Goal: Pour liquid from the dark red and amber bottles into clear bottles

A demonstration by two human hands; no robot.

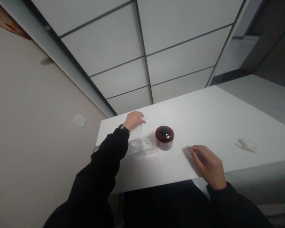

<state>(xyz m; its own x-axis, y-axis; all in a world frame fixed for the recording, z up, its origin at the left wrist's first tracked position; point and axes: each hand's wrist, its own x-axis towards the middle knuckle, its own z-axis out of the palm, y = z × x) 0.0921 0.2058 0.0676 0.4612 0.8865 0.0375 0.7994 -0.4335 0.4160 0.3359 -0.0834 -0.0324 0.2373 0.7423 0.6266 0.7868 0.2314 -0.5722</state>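
Observation:
My left hand (134, 119) reaches over the far left part of the white table (192, 110), thumb and fingers curled towards each other. Something small and pale is at its fingertips, too faint and blurred to name. Nearer to me lies a clear plastic container (142, 146) with two square compartments, partly behind my left sleeve. Touching or close to its right end stands a round pot (165, 138) with a see-through body and a dark red domed lid with a black knob. My right hand (210, 164) rests near the table's front edge, fingers bent with thumb against them, nothing visible in it.
A crumpled white tissue or cloth (247, 144) lies on the right part of the table. White panelled doors (180, 41) rise behind the far edge. The left wall carries a socket (80, 120). A dark checked item (96, 148) shows beside my left sleeve.

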